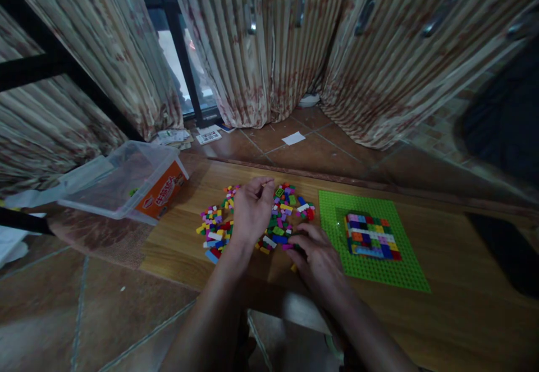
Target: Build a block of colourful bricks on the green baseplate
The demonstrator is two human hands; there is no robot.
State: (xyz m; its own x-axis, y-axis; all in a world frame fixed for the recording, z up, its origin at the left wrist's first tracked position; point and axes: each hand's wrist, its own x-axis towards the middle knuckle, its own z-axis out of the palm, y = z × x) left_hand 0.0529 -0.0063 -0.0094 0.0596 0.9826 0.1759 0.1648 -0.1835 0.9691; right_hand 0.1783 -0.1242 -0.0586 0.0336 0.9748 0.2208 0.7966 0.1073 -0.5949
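Observation:
A pile of small coloured bricks [219,229] lies on a low wooden board [442,316]. My left hand [251,210] rests over the middle of the pile, fingers curled in; whether it holds a brick is hidden. My right hand [316,257] lies at the pile's near right edge, fingertips on the bricks there, and what they pinch cannot be made out. To the right sits a green baseplate [404,274] with a square block of mixed coloured bricks [371,236] pressed onto its middle.
A clear plastic bin with an orange label [126,180] stands tilted at the left of the board. Striped curtains [261,52] hang behind. Papers [208,134] lie on the tiled floor. A dark flat thing [507,251] sits at the far right.

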